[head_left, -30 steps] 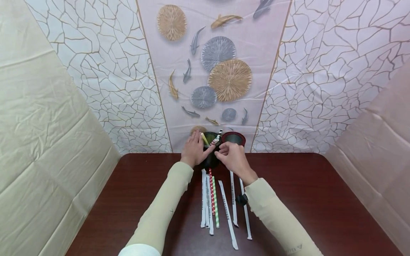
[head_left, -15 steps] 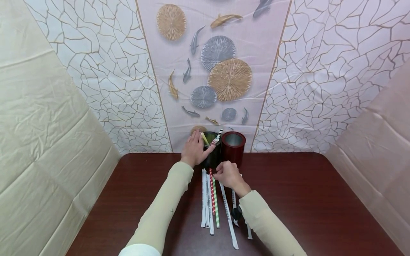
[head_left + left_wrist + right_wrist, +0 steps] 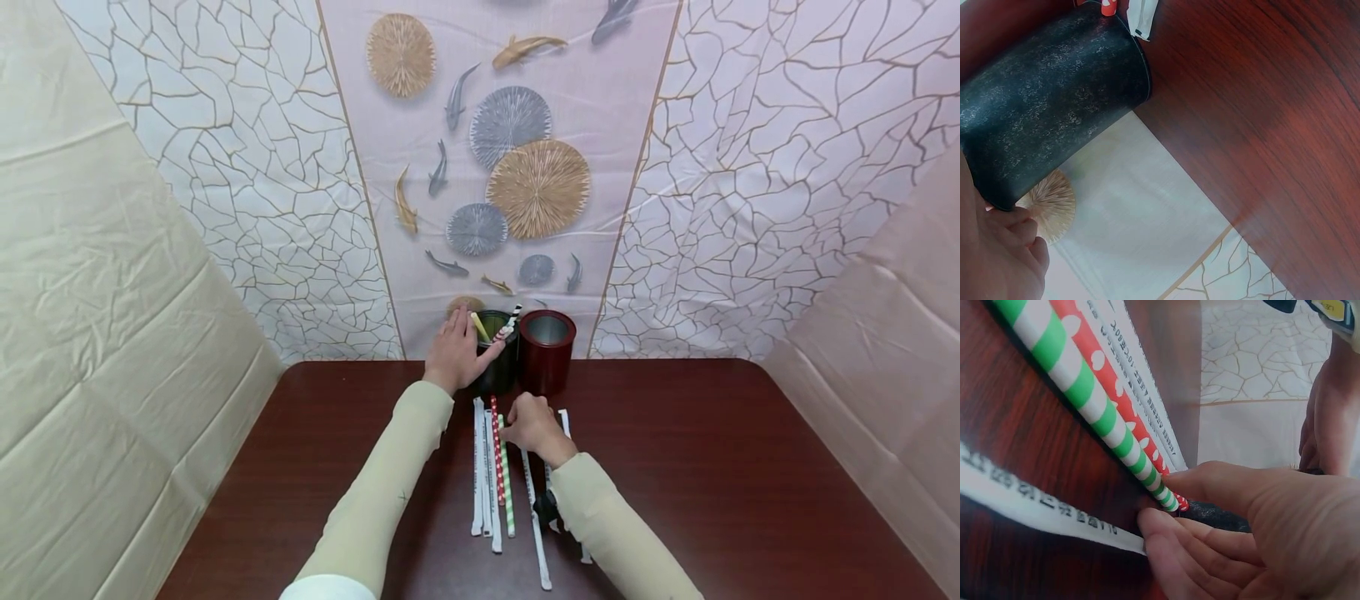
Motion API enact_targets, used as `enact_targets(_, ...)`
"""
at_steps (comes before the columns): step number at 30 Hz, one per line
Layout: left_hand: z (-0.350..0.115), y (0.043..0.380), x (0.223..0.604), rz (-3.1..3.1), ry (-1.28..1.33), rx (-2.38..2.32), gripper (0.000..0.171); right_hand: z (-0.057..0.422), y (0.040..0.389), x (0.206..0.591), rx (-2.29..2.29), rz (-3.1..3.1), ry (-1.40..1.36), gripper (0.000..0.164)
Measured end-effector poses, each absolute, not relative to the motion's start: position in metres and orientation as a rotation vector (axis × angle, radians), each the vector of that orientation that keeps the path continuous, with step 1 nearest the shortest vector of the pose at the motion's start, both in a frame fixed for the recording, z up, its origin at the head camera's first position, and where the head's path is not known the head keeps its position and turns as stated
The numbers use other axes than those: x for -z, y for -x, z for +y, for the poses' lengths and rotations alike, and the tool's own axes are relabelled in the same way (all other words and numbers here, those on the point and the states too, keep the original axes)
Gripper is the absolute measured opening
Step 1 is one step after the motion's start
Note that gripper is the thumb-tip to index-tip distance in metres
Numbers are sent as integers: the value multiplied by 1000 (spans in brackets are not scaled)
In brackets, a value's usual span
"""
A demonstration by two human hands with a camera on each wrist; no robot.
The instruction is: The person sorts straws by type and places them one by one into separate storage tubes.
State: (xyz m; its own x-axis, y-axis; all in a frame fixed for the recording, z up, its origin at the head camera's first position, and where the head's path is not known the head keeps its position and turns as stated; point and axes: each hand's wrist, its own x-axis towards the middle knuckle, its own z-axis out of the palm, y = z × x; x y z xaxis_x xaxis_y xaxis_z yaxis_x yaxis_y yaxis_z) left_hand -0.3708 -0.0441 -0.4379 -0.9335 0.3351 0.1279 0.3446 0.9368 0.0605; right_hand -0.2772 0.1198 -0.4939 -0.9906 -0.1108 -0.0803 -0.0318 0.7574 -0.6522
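A black canister (image 3: 498, 371) stands at the back of the table with several straws (image 3: 504, 332) leaning in it. My left hand (image 3: 452, 350) holds it around its left side, thumb across the front; in the left wrist view curled fingers (image 3: 1019, 228) meet the rim. My right hand (image 3: 534, 427) is low over the table, thumb and fingertips pinching the far end of a green-and-white striped straw (image 3: 1107, 422). That straw still lies on the table, beside a red straw with white dots (image 3: 1094, 356). A wrapped straw (image 3: 536, 533) lies under the right hand.
A red canister (image 3: 547, 362) with a silvery inside stands right of the black one. Several white-wrapped straws (image 3: 477, 483) lie left of the red straw. More wrapped straws (image 3: 565, 423) are partly covered by the right arm. Patterned cloth (image 3: 487, 283) hangs behind the table.
My right hand has come down from beside the canisters to the straws on the table, uncovering the red canister. A wrapped straw below it has shifted slightly. My left hand has stayed put.
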Motion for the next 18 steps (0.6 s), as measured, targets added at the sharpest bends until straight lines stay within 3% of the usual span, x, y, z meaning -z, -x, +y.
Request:
enact_targets(7,-44,371,437,-2980,527,144,97,118,281,488,943,2839,69,53)
enact_targets(18,-44,370,438,-2970,534,104,96,118,293,490,881,2809,-48,24)
